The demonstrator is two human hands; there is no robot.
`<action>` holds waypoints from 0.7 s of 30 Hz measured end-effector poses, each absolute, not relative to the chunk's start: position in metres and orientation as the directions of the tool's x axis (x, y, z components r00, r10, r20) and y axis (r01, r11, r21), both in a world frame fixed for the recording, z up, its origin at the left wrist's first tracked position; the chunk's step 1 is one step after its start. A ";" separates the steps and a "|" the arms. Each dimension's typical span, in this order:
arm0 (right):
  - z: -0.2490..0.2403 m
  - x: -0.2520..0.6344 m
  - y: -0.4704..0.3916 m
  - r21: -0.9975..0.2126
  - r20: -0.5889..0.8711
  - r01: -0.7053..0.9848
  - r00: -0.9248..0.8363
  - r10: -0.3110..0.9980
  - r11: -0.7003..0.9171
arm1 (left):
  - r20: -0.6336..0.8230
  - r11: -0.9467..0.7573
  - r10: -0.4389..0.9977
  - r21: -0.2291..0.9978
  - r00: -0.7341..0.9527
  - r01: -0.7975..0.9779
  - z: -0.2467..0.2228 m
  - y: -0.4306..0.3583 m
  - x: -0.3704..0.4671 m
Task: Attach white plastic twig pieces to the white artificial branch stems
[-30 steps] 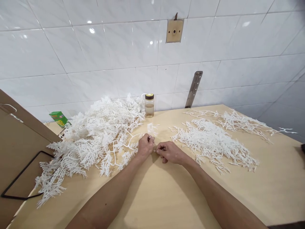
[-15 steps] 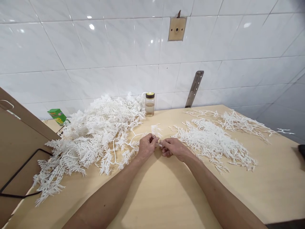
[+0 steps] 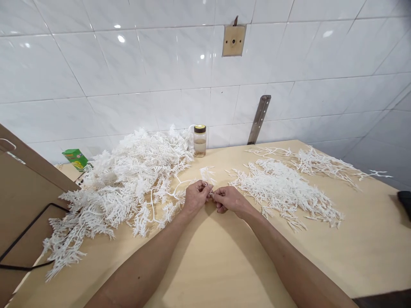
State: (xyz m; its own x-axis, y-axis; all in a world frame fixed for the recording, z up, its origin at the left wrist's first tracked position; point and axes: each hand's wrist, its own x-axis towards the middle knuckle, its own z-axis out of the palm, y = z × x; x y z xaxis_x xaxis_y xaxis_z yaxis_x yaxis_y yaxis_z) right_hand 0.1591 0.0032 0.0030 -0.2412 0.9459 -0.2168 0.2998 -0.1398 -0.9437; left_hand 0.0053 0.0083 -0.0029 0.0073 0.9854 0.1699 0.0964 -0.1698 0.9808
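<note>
My left hand (image 3: 195,197) is closed on a white artificial branch (image 3: 207,173), whose feathery tip sticks up past the fingers. A thin stem runs from that hand back to the large pile of white artificial foliage (image 3: 128,179) on the left. My right hand (image 3: 229,199) pinches at the same branch, its fingertips almost touching the left ones. What lies exactly between the fingertips is too small to make out. To the right of my hands lies a flat heap of small white sprigs (image 3: 282,190).
Bare white stems (image 3: 321,162) lie at the back right. A dark-lidded jar (image 3: 199,143) and a metal strip (image 3: 259,119) stand near the tiled wall. At left are a green box (image 3: 75,159) and a cardboard box (image 3: 28,205). A dark object (image 3: 404,203) sits at the right edge.
The whole view has shifted slightly. My right fingertips have drawn a little closer to the left ones at the branch. Both piles look the same.
</note>
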 end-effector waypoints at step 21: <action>0.011 0.149 -0.013 -0.938 -0.139 0.345 -0.469 0.872 0.036 | 0.119 -0.104 0.989 0.981 -0.084 0.164 -0.008 0.021 -0.002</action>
